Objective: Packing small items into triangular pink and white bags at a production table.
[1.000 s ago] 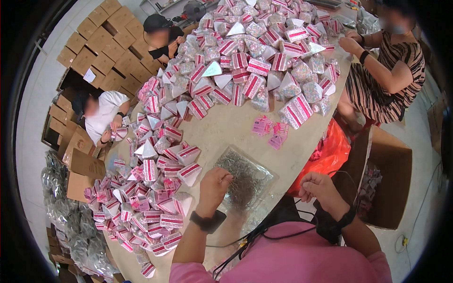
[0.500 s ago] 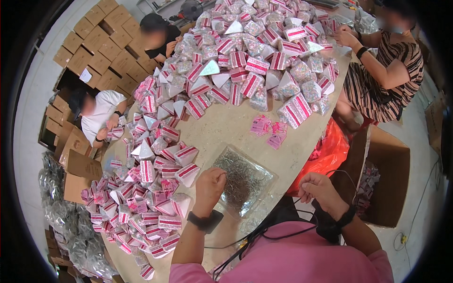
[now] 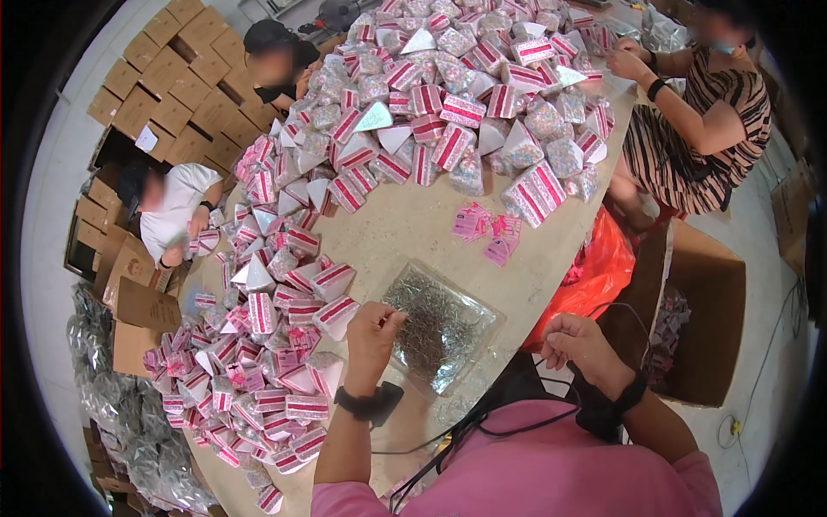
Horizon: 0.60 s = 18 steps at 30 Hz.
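My left hand [image 3: 373,341] is above the left edge of a clear, shallow tray [image 3: 476,362], its thumb and fingers pinched together; anything between them is too small to make out. In the tray lies a tangled heap of thin, dark metal wire pieces [image 3: 431,332]. Over the table's right edge, near a red plastic bag [image 3: 594,280], my right hand [image 3: 579,346] is curled with its fingertips together, and what they hold cannot be made out. Beyond the tray lie several pink printed cards [image 3: 489,231].
Pink-and-white cake-slice-shaped packages [image 3: 452,108] cover the table's far side and left. A large open carton [image 3: 706,319] stands to the right. Three people work around the table, two at left and one [image 3: 698,112] at far right. A dark cable [image 3: 482,422] crosses near my body.
The view has shifted slightly. My left hand stays pinched beside the tray, turned a little, and my right hand has hardly moved.
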Each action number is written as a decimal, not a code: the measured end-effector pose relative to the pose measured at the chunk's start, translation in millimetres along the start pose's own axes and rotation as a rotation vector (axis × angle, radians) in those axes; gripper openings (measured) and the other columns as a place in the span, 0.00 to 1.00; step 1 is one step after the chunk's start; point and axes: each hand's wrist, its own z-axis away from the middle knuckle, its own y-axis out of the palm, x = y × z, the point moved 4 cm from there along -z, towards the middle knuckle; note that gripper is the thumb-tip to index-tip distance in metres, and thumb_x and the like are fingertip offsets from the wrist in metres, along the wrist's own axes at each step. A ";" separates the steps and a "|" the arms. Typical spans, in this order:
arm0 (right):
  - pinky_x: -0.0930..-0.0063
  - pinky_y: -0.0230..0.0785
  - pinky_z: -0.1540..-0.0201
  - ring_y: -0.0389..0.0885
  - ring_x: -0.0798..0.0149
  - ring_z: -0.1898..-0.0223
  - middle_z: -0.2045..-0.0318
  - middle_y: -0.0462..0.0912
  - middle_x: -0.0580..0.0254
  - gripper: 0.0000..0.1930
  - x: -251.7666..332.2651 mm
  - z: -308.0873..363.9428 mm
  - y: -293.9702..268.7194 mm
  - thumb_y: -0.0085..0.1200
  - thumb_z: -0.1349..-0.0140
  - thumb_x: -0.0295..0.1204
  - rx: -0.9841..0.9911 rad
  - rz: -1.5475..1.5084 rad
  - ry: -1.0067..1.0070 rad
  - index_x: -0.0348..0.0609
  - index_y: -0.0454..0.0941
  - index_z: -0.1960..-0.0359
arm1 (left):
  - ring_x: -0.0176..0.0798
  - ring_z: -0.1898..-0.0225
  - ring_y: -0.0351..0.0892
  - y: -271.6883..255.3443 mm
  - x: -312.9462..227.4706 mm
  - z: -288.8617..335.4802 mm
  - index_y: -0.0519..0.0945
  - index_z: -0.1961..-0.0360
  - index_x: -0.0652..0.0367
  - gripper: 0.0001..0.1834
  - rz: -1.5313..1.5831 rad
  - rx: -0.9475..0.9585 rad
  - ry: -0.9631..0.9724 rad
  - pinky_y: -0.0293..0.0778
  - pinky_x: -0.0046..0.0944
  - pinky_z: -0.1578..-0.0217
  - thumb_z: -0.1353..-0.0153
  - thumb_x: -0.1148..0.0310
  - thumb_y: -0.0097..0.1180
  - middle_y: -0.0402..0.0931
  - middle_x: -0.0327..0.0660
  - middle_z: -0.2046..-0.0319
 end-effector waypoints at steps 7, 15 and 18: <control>0.80 0.68 0.76 0.78 0.71 0.78 0.76 0.79 0.63 0.06 -4.1 -1.1 2.1 0.48 0.38 0.27 0.008 0.025 0.012 0.38 0.73 0.63 | 0.41 0.74 0.74 -1.4 3.5 2.1 0.78 0.73 0.64 0.08 -0.033 -0.024 0.008 0.69 0.38 0.72 0.45 0.69 0.60 0.74 0.45 0.77; 0.82 0.67 0.76 0.77 0.73 0.77 0.76 0.78 0.64 0.07 9.8 -3.8 23.6 0.50 0.41 0.28 0.048 0.170 -0.042 0.38 0.74 0.65 | 0.29 0.76 0.71 4.4 3.8 11.5 0.76 0.74 0.62 0.13 0.620 0.096 -0.356 0.67 0.28 0.73 0.37 0.64 0.54 0.73 0.35 0.78; 0.82 0.66 0.77 0.77 0.74 0.78 0.76 0.78 0.65 0.07 16.4 -8.3 40.7 0.51 0.43 0.28 0.098 0.163 -0.085 0.39 0.74 0.65 | 0.27 0.76 0.71 8.1 -9.4 19.3 0.76 0.74 0.62 0.12 0.741 0.093 -0.331 0.67 0.27 0.75 0.36 0.65 0.53 0.73 0.34 0.78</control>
